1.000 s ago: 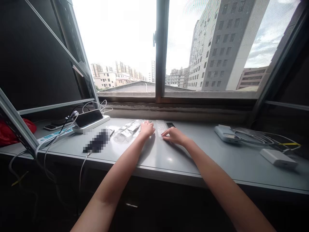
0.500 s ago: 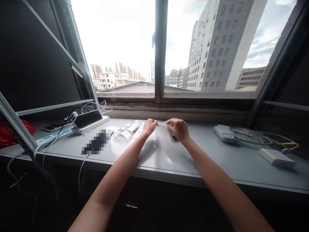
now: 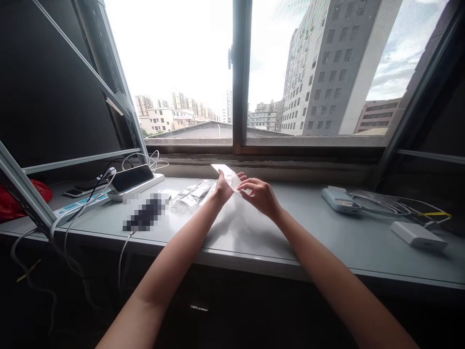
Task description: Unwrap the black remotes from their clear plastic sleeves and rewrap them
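A flat white packet point(image 3: 225, 175), pale and slightly translucent, is held tilted above the table near the window. My left hand point(image 3: 223, 190) is closed round its lower left part, with the thumb over the near face and fingertips showing behind its right edge. The fingers of my right hand point(image 3: 259, 191) are bent together at the packet's lower right corner, pinching or touching it. What the packet contains, if anything, cannot be made out. Just left of my left hand, a crinkled clear plastic bag point(image 3: 191, 196) lies on the table.
The grey table point(image 3: 319, 242) runs below the window. On its left are a blurred-out dark device point(image 3: 145, 213), a phone on a stand point(image 3: 132, 179), a power strip point(image 3: 83, 203) and cables. A power bank point(image 3: 339, 199), coiled cable point(image 3: 385, 206) and white box-shaped adapter point(image 3: 417, 235) lie right.
The clear film stretched between my hands has given way to a white packet raised in my left hand. My right hand has moved left to its corner. The dark item by my right hand no longer shows.
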Demonstrator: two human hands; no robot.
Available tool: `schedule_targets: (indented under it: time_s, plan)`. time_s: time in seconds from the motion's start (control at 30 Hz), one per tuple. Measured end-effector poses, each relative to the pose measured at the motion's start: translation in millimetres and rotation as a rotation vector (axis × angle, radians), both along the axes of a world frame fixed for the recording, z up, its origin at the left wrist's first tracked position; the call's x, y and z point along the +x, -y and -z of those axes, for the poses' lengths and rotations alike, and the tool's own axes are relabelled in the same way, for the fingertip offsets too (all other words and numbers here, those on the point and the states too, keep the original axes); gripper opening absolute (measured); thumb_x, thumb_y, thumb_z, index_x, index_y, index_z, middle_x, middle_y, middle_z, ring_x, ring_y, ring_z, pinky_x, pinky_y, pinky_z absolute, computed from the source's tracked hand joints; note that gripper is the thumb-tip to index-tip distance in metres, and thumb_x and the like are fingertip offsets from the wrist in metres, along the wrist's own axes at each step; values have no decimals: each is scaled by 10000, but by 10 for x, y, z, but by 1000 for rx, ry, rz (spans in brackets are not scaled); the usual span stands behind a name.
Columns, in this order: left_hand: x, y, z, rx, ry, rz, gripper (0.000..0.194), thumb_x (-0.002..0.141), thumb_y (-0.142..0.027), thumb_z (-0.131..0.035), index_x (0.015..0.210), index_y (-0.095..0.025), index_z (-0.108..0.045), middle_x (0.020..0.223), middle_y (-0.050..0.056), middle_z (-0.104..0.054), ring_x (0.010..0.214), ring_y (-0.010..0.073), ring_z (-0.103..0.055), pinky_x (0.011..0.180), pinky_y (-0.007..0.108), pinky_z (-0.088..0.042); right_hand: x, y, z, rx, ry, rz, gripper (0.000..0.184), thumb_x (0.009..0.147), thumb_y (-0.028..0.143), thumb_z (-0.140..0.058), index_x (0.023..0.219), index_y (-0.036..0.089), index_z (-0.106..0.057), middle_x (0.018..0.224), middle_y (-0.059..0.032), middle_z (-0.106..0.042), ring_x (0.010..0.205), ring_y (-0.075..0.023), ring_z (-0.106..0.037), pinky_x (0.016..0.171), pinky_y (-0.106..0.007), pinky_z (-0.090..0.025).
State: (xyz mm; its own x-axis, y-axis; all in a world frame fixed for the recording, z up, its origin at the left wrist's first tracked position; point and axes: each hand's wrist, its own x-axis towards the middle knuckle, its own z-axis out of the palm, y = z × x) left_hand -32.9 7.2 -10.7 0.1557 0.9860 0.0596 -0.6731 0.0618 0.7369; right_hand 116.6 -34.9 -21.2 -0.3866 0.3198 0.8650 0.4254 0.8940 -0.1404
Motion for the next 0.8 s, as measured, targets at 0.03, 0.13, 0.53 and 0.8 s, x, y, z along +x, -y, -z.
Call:
schedule_targets:
  time_s: [0.03, 0.13, 0.53, 0.8]
  plan:
    - [-14, 12, -14, -16, 34, -38, 820, 898, -671, -128, 1185, -69, -604, 948, 177, -690, 886, 254, -676, 807, 344, -530, -8, 12, 2, 5, 8, 7, 129, 840, 174, -594, 825, 214, -716, 921, -29, -716, 823, -159, -647, 630, -243, -505]
    - [-31, 55, -59, -75, 86, -149, 911, 863, -718, -99, 1163, -33, -619, 854, 179, -684, 780, 242, -672, 734, 317, -539, -30, 47, 6, 18, 35, 25, 144, 850, 173, -579, 825, 224, -712, 917, -19, -716, 800, -147, -641, 619, -233, -490]
    - [-83, 52, -68, -68, 109, -286, 869, 881, -699, -84, 1087, -68, -646, 791, 131, -673, 650, 193, -621, 671, 294, -530, -145, 96, 106, 43, 112, 135, 273, 843, 101, -527, 1010, 255, -680, 1020, -21, -678, 943, -174, -602, 661, -244, -502]
    - [-36, 58, -37, 41, -30, -160, 834, 884, -695, -139, 1146, -80, -638, 920, 164, -698, 916, 282, -659, 837, 382, -515, -163, 9, 166, 9, 159, 170, 766, 730, 1, -497, 1432, 269, -349, 1396, -105, -432, 1315, -278, -367, 1036, -497, -404]
